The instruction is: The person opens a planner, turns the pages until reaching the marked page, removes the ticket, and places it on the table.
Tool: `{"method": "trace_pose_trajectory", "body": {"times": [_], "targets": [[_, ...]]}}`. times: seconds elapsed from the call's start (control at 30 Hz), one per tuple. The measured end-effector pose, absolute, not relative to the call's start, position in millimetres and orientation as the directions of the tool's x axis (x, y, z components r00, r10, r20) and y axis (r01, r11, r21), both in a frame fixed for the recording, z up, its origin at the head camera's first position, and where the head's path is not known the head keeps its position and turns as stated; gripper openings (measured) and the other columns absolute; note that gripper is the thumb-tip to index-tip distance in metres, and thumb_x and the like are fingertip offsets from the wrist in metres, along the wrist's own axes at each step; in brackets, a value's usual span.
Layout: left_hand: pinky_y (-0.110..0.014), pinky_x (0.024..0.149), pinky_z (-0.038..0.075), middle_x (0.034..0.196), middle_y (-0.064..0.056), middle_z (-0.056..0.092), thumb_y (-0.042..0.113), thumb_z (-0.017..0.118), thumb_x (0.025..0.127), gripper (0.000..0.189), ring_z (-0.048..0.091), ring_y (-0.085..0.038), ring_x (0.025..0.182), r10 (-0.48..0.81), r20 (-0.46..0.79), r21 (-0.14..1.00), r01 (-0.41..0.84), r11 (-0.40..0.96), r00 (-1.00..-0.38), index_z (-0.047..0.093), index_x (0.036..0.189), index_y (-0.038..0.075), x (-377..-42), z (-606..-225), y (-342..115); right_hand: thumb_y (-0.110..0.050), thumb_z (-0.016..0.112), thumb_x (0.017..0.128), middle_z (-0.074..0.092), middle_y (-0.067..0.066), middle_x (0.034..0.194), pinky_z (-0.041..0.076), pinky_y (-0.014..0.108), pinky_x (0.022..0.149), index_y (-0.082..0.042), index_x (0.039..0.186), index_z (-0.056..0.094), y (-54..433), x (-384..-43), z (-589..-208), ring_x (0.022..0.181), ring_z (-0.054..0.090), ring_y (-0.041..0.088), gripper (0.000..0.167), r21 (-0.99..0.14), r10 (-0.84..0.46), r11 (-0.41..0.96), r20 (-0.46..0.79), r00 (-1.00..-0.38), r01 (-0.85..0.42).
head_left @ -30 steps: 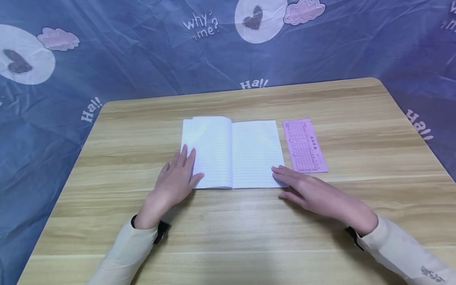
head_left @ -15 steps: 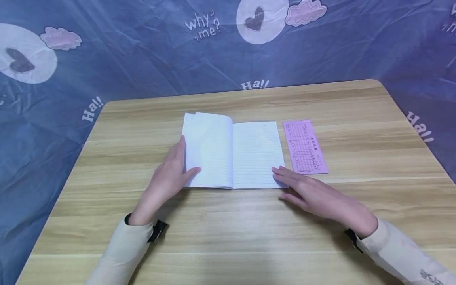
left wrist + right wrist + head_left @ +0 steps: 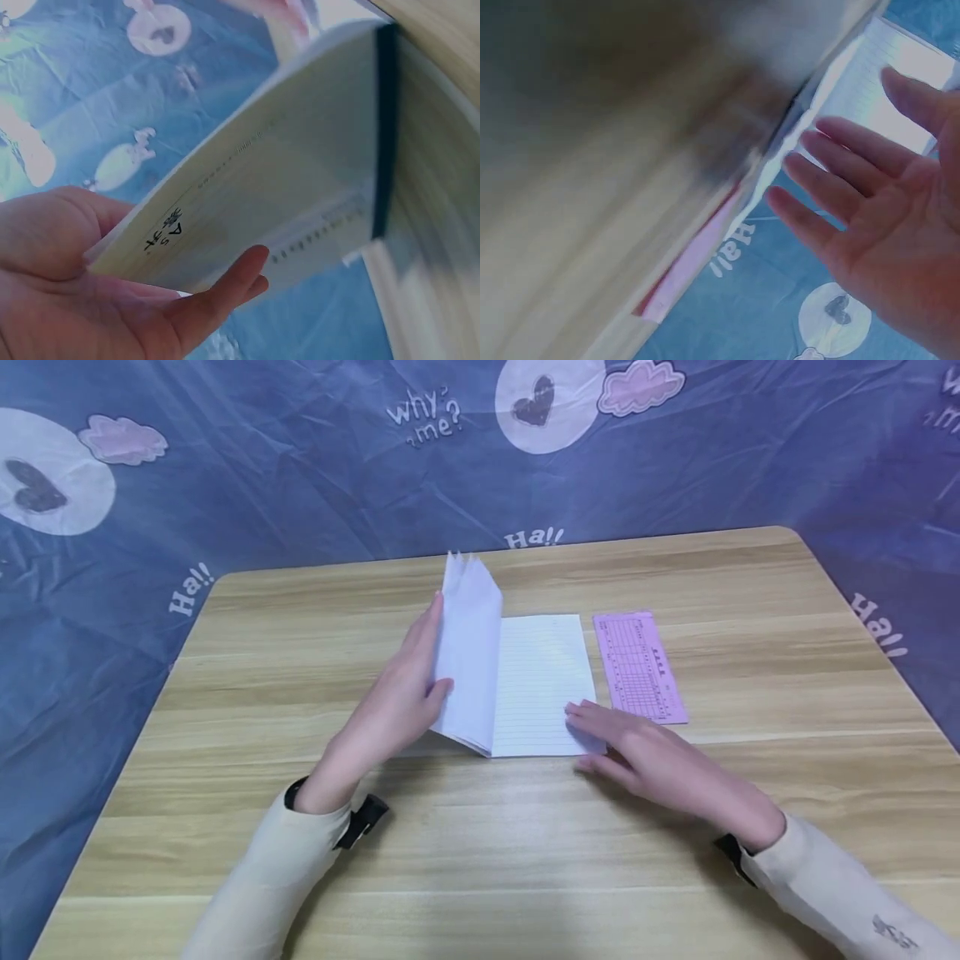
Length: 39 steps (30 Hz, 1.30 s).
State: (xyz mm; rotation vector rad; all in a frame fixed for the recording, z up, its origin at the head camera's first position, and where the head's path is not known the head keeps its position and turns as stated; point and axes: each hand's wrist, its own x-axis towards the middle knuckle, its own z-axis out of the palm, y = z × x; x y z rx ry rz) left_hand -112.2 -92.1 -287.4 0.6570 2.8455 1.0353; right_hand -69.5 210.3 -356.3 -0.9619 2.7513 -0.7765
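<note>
A notebook with ruled pages (image 3: 543, 672) lies on the table in the head view, its left half lifted and tilted up toward the spine. My left hand (image 3: 393, 697) holds that raised half at its outer edge, thumb on the inner page side and fingers behind. From the left wrist, the pale cover (image 3: 300, 150) shows printed lettering and a dark spine strip, with fingers of the left hand (image 3: 112, 292) against it. My right hand (image 3: 652, 760) rests with extended fingers on the lower right corner of the flat page. Straight, spread fingers (image 3: 840, 169) also show in the right wrist view.
A pink printed pad (image 3: 640, 668) lies just right of the notebook, close beyond the right hand. The wood-grain table (image 3: 480, 868) ends at the back against a blue printed cloth (image 3: 315, 468).
My left hand has slid from lying flat on the left page to its outer edge, then raised the cover and pages up and rightward. The right hand has barely moved.
</note>
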Motion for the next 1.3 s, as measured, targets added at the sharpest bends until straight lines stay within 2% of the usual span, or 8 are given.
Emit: {"method": "trace_pose_trajectory", "body": {"times": [0.2, 0.47, 0.67, 0.8, 0.93, 1.0, 1.13, 1.3], "targets": [[-0.032, 0.118, 0.013, 0.163, -0.01, 0.004, -0.002, 0.051, 0.095, 0.083, 0.011, -0.02, 0.148, 0.433, 0.025, 0.686, 0.331, 0.648, -0.901, -0.004, 0.157, 0.01, -119.1, -279.2, -64.1, -0.028, 0.049, 0.105, 0.042, 0.009, 0.151, 0.033, 0.048, 0.111, -0.005, 0.148, 0.043, 184.3, -102.5, -331.5, 0.138, 0.04, 0.026, 0.05, -0.743, -0.526, 0.54, 0.068, -0.848, -0.395], [-0.038, 0.116, 0.025, 0.165, -0.003, 0.003, 0.02, 0.048, 0.1, 0.077, 0.015, -0.014, 0.146, 0.51, -0.102, 0.686, 0.311, 0.658, -0.854, -0.003, 0.158, 0.014, -127.4, -283.1, -25.6, -0.029, 0.033, 0.108, 0.038, 0.021, 0.151, 0.038, 0.037, 0.108, 0.006, 0.15, 0.029, 166.6, -138.9, -312.3, 0.135, 0.044, 0.033, 0.055, -0.996, -0.427, 0.078, 0.004, -0.904, -0.041], [-0.037, 0.119, 0.016, 0.164, 0.008, -0.001, 0.065, 0.033, 0.098, 0.083, 0.004, -0.007, 0.147, 0.596, -0.172, 0.691, 0.335, 0.641, -0.784, -0.001, 0.159, 0.02, -125.0, -297.2, -16.4, -0.031, 0.047, 0.104, 0.044, 0.019, 0.148, 0.041, 0.035, 0.107, -0.003, 0.152, 0.031, 176.5, -137.3, -313.0, 0.131, 0.048, 0.03, 0.058, -0.977, -0.28, 0.211, -0.099, -0.955, 0.039], [-0.033, 0.119, 0.015, 0.165, -0.002, 0.005, 0.048, 0.04, 0.103, 0.075, 0.008, -0.014, 0.149, 0.638, -0.225, 0.63, 0.389, 0.672, -0.737, 0.006, 0.158, 0.011, -122.6, -317.0, -30.2, -0.009, 0.063, 0.096, 0.05, 0.024, 0.141, 0.047, 0.027, 0.097, 0.0, 0.15, 0.036, 185.7, -134.2, -322.3, 0.124, 0.055, 0.033, 0.061, -0.946, -0.225, 0.322, -0.044, -0.973, -0.031], [-0.047, 0.119, 0.014, 0.164, -0.007, 0.005, 0.037, 0.045, 0.104, 0.071, 0.007, -0.021, 0.149, 0.584, -0.326, 0.432, 0.432, 0.792, -0.744, 0.011, 0.157, 0.006, -117.0, -337.2, -44.0, 0.007, 0.07, 0.085, 0.048, 0.031, 0.139, 0.05, 0.034, 0.093, 0.011, 0.143, 0.04, 194.8, -126.8, -338.8, 0.118, 0.057, 0.043, 0.065, -0.844, -0.25, 0.512, 0.031, -0.968, -0.159], [-0.054, 0.117, 0.013, 0.164, -0.005, 0.004, 0.038, 0.047, 0.103, 0.071, 0.006, -0.021, 0.15, 0.545, -0.357, 0.34, 0.438, 0.832, -0.759, 0.012, 0.158, 0.007, -113.8, -344.0, -48.8, 0.005, 0.073, 0.083, 0.043, 0.031, 0.143, 0.054, 0.036, 0.089, 0.012, 0.14, 0.044, 198.5, -120.7, -346.0, 0.105, 0.063, 0.043, 0.064, -0.746, -0.296, 0.63, 0.028, -0.955, -0.217], [-0.057, 0.116, 0.014, 0.164, -0.005, 0.003, 0.041, 0.048, 0.102, 0.073, 0.004, -0.021, 0.15, 0.521, -0.357, 0.251, 0.458, 0.853, -0.775, 0.014, 0.158, 0.007, -110.7, -351.7, -53.6, -0.005, 0.077, 0.083, 0.034, 0.031, 0.149, 0.049, 0.05, 0.094, 0.013, 0.135, 0.049, 201.4, -109.2, -352.9, 0.107, 0.059, 0.045, 0.061, -0.558, -0.427, 0.755, -0.02, -0.904, -0.344], [-0.057, 0.116, 0.013, 0.164, -0.006, 0.001, 0.042, 0.047, 0.103, 0.074, 0.003, -0.021, 0.15, 0.526, -0.361, 0.235, 0.47, 0.851, -0.77, 0.012, 0.157, 0.006, -110.7, -353.6, -53.5, -0.012, 0.075, 0.087, 0.034, 0.032, 0.149, 0.04, 0.053, 0.103, 0.015, 0.134, 0.049, 201.2, -103.1, -353.8, 0.128, 0.045, 0.046, 0.06, -0.484, -0.511, 0.771, -0.08, -0.856, -0.415]]}}
